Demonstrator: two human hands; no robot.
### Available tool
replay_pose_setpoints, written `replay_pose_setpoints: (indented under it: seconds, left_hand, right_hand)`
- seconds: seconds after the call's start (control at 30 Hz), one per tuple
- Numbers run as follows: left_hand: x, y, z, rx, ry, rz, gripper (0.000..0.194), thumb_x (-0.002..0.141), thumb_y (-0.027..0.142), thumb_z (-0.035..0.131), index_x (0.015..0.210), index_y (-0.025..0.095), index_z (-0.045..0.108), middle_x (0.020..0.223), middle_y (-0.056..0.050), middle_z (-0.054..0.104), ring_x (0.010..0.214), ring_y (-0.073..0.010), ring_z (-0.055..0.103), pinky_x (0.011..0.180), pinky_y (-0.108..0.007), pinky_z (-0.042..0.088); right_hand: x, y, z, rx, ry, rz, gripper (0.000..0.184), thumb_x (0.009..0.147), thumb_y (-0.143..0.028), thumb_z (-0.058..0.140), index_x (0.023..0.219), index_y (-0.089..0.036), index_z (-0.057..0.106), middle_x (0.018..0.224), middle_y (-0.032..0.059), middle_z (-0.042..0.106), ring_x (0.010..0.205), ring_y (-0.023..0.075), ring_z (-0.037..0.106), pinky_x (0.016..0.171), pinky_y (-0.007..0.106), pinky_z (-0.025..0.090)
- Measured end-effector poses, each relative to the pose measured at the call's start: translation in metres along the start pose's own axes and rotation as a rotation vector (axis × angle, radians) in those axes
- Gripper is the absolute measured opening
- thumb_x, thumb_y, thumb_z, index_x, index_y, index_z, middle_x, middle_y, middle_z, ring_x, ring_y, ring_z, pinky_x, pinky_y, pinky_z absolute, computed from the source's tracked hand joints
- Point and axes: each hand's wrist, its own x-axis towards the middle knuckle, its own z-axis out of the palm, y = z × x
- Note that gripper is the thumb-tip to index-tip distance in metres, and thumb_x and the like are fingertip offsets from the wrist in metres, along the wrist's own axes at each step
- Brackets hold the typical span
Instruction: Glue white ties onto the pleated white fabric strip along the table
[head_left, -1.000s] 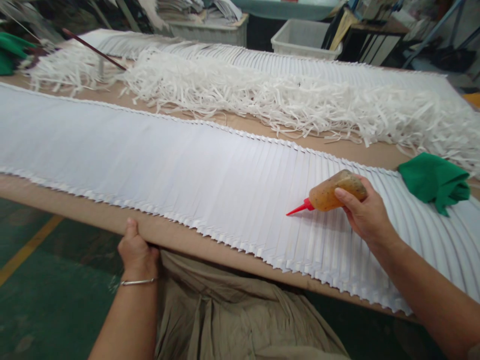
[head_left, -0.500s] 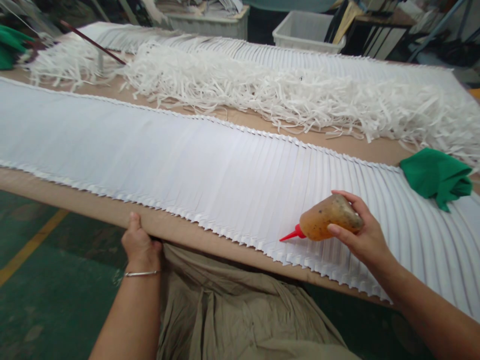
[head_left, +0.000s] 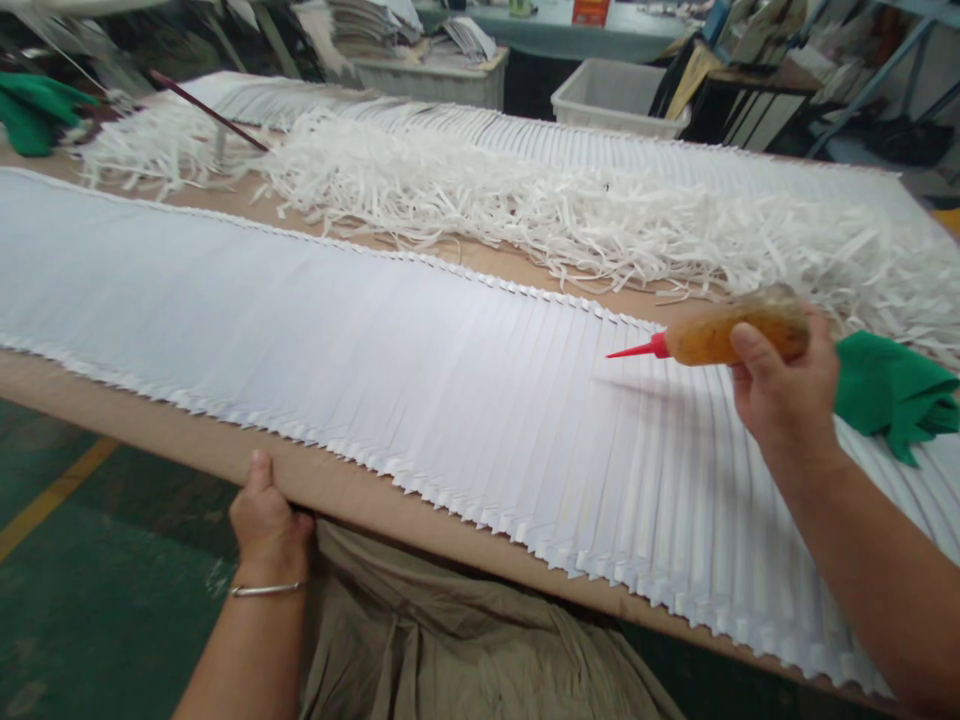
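Observation:
My right hand (head_left: 787,390) is wrapped round a glue bottle (head_left: 720,330) of cloudy plastic with amber liquid inside. Its red nozzle points left and hangs just above a long row of overlapping white paper sheets (head_left: 450,370), casting a shadow on them. The sheets are fanned out like shingles, with jagged near and far edges. At the near side, my left hand (head_left: 266,520), with a bangle at the wrist, grips the table edge (head_left: 315,478). Its thumb lies on top, and the other fingers are hidden beneath.
Beyond the sheets lies a long heap of white paper strips (head_left: 487,190), with a dark red stick (head_left: 210,110) at its left. A green cloth (head_left: 892,390) rests on the sheets at right, another green cloth (head_left: 37,110) far left. A plastic bin (head_left: 615,95) stands behind the table.
My right hand has carried the glue bottle away from the near edge, up toward the far edge of the sheets. My left hand stays at the table edge. The view has tilted up slightly.

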Motion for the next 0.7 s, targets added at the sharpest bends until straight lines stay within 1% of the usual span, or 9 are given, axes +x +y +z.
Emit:
replay_pose_setpoints:
  seconds: [0.07, 0.1, 0.17, 0.23, 0.37, 0.5, 0.6, 0.7]
  left_hand:
    - [0.000, 0.000, -0.001, 0.004, 0.012, -0.009, 0.031, 0.083, 0.029, 0.074, 0.099, 0.004, 0.066, 0.105, -0.009, 0.068, 0.102, -0.0196, 0.067, 0.107, -0.043, 0.050]
    - [0.000, 0.001, 0.000, 0.005, 0.021, -0.010, 0.030, 0.083, 0.029, 0.075, 0.098, 0.005, 0.066, 0.104, -0.009, 0.068, 0.102, -0.0197, 0.068, 0.107, -0.043, 0.050]
    - [-0.001, 0.002, 0.000, 0.003, 0.030, -0.011, 0.029, 0.082, 0.028, 0.075, 0.098, 0.006, 0.066, 0.104, -0.008, 0.069, 0.102, -0.0196, 0.068, 0.107, -0.043, 0.051]
    - [-0.002, 0.003, 0.002, -0.003, 0.037, -0.010, 0.028, 0.082, 0.027, 0.075, 0.099, 0.007, 0.067, 0.104, -0.007, 0.069, 0.103, -0.0192, 0.068, 0.105, -0.041, 0.052]
    - [-0.003, 0.005, 0.003, -0.006, 0.048, -0.018, 0.026, 0.081, 0.026, 0.075, 0.097, 0.007, 0.067, 0.104, -0.007, 0.070, 0.106, -0.0197, 0.067, 0.103, -0.038, 0.054]
    - [-0.004, 0.005, 0.002, 0.001, 0.042, -0.026, 0.028, 0.082, 0.028, 0.076, 0.099, 0.007, 0.069, 0.102, -0.007, 0.071, 0.104, -0.0204, 0.068, 0.104, -0.040, 0.054]
    - [-0.004, 0.004, 0.001, 0.006, 0.038, -0.022, 0.029, 0.082, 0.029, 0.076, 0.100, 0.007, 0.069, 0.103, -0.007, 0.071, 0.102, -0.0195, 0.069, 0.104, -0.040, 0.054]
    - [-0.003, 0.002, 0.000, 0.008, 0.030, -0.016, 0.029, 0.081, 0.029, 0.076, 0.100, 0.008, 0.069, 0.103, -0.006, 0.070, 0.099, -0.0186, 0.069, 0.103, -0.038, 0.054]
  right_hand:
    - [0.028, 0.015, 0.010, 0.125, -0.067, 0.097, 0.044, 0.066, -0.031, 0.087, 0.102, -0.028, 0.063, 0.105, 0.0000, 0.067, 0.101, 0.0218, 0.065, 0.087, 0.041, 0.059]
    - [0.040, 0.023, 0.014, 0.138, -0.099, 0.129, 0.039, 0.068, -0.031, 0.085, 0.100, -0.026, 0.063, 0.102, 0.0008, 0.067, 0.096, 0.0210, 0.066, 0.078, 0.037, 0.060]
    - [0.058, 0.039, 0.020, 0.129, -0.103, 0.196, 0.039, 0.069, -0.031, 0.084, 0.099, -0.025, 0.061, 0.100, 0.0012, 0.067, 0.089, 0.0194, 0.065, 0.064, 0.031, 0.058]
    - [0.070, 0.051, 0.026, 0.099, -0.078, 0.218, 0.043, 0.066, -0.031, 0.086, 0.099, -0.025, 0.060, 0.098, 0.0010, 0.067, 0.085, 0.0185, 0.064, 0.057, 0.026, 0.055]
    - [0.085, 0.065, 0.035, 0.050, -0.054, 0.211, 0.047, 0.061, -0.035, 0.088, 0.095, -0.023, 0.059, 0.094, 0.0013, 0.066, 0.080, 0.0175, 0.063, 0.051, 0.023, 0.051]
    - [0.095, 0.070, 0.040, 0.030, -0.039, 0.200, 0.049, 0.058, -0.036, 0.090, 0.093, -0.021, 0.059, 0.096, 0.0024, 0.066, 0.082, 0.0184, 0.062, 0.051, 0.024, 0.053]
    - [0.099, 0.073, 0.042, 0.021, -0.025, 0.199, 0.052, 0.056, -0.036, 0.091, 0.092, -0.022, 0.057, 0.096, 0.0019, 0.065, 0.082, 0.0192, 0.063, 0.050, 0.026, 0.054]
    - [0.098, 0.075, 0.043, 0.004, -0.026, 0.193, 0.051, 0.057, -0.036, 0.091, 0.093, -0.022, 0.057, 0.097, 0.0016, 0.065, 0.082, 0.0185, 0.063, 0.051, 0.026, 0.054]
